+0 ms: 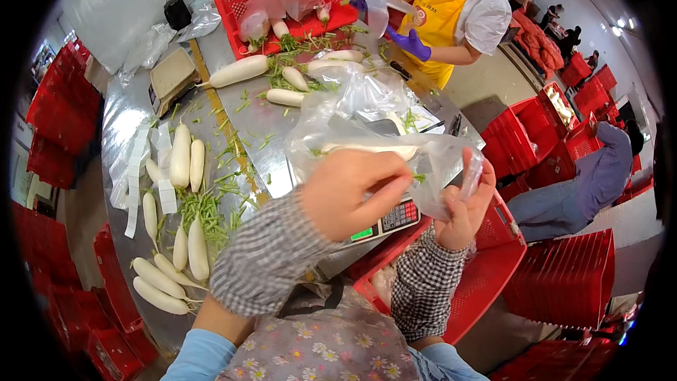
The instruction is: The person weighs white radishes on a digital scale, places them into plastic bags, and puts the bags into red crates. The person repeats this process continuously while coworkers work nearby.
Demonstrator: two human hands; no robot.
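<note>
My right hand (465, 203) grips the edge of a clear plastic bag (441, 161) between thumb and fingers. The bag spreads leftward over an electronic scale (399, 217) with a keypad and a lit green display. A white daikon radish (375, 149) lies behind my hands, seemingly inside the bag. My left hand (357, 190) is in front of the bag, motion-blurred, with fingertips drawn together. A bit of green stem (419, 177) shows just beyond those fingertips; whether they pinch anything is unclear. More clear plastic bags (365, 90) are heaped behind the scale.
Loose daikon (197, 248) and cut stems (209, 211) lie left on the metal table (248, 153), near label strips (138, 180) and a second scale (172, 76). Red crates stand at the back (227, 5) and against my right (486, 275). A gloved co-worker (449, 16) stands opposite, near a knife (400, 70).
</note>
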